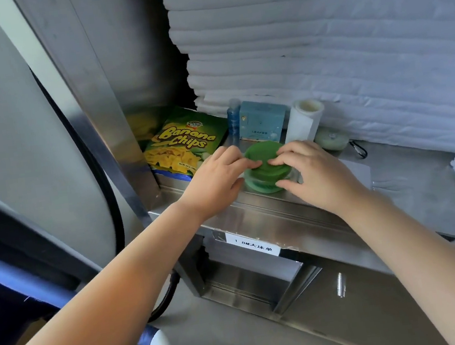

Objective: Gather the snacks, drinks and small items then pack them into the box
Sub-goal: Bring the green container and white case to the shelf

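Early stage: nothing looks packed, and the packing box is not in view. All the items sit on the steel shelf (253, 209) below the stacked white linens (318, 32). At the left is the Banana Chips bag (183, 146). Along the back stand a blue bottle (234, 122), a light blue carton (261, 120) and a white roll (304, 121). Further right are a pale green round item (331, 138) and a carabiner (358, 149). All of it is left to gather. The step in hand looks like picking up the green-lidded container (266, 173), which stands near the shelf's front edge, just in front of the carton and roll. The left hand (215, 179) comes from the left: its fingers (254, 164) lie on top of the lid and the thumb is low against the container's left side. The right hand (318, 172) comes from the right: curled fingertips on the lid nearly meet the left ones, and the thumb presses the near side wall. So the container sits between the two hands, held from both sides with the fingers narrow around it. It is not visibly lifted; its base seems to be on the shelf, though the hands partly hide it.
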A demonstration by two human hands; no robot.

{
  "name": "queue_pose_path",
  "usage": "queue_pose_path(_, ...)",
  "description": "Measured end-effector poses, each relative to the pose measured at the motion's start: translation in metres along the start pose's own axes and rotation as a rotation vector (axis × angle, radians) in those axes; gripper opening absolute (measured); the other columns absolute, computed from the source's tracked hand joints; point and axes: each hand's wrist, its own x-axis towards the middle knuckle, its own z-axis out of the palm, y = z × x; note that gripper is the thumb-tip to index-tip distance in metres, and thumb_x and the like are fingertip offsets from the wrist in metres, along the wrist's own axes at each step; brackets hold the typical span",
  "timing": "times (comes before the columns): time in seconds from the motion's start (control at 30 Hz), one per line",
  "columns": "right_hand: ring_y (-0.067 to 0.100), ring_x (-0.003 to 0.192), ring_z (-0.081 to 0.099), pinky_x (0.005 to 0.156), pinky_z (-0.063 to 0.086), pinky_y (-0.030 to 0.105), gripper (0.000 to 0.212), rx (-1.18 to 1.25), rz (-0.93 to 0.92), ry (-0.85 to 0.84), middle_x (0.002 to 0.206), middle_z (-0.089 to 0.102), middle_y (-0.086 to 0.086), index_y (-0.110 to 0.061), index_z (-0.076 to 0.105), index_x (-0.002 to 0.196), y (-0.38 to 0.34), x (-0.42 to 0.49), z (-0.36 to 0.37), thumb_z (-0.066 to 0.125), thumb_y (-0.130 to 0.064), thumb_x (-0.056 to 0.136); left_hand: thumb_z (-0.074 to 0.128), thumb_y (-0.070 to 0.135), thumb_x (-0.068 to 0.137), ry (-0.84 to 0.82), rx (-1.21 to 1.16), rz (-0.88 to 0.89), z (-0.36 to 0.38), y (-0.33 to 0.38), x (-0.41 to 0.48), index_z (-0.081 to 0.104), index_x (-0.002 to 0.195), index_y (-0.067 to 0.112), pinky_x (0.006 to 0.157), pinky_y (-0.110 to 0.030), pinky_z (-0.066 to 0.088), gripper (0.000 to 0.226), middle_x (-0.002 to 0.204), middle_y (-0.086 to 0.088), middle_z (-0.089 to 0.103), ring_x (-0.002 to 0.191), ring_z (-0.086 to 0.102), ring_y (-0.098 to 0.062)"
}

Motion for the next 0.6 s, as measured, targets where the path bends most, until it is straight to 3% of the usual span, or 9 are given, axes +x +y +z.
queue_pose_path(0.17,0.021,0.126,0.043,0.100,0.032,0.026,0.045,0.020,0.113,0.005,0.137,0.048,0.001,-0.017,0.059,0.122,-0.005,-0.006,0.011,0.073,-0.028,0.081,0.068,0.007,0.081,-0.009,-0.069,-0.015,0.006,-0.004,-0.001,0.061,0.119,0.012,0.092,-0.036,0.046,0.038,0.124,-0.007,0.056,0.115,0.051,-0.025)
queue_pose_path(0.27,0.015,0.129,0.042,0.095,0.029,0.020,0.042,0.115,0.153,-0.024,0.146,0.039,-0.001,-0.021,0.057,0.123,-0.003,-0.005,0.013,0.070,-0.026,0.083,0.070,0.005,0.080,0.006,-0.074,0.006,0.012,-0.002,-0.001,0.063,0.114,0.006,0.099,-0.036,0.043,0.035,0.124,-0.010,0.059,0.117,0.053,-0.028)
queue_pose_path(0.6,0.016,0.133,0.039,0.096,0.032,0.024,0.039,0.188,0.164,-0.028,0.150,0.035,-0.001,-0.019,0.056,0.123,-0.003,0.015,0.025,0.068,-0.022,0.086,0.066,0.003,0.082,0.022,-0.044,-0.056,0.006,-0.018,0.001,0.064,0.113,0.009,0.088,-0.039,0.051,0.031,0.121,-0.006,0.060,0.115,0.054,-0.025)
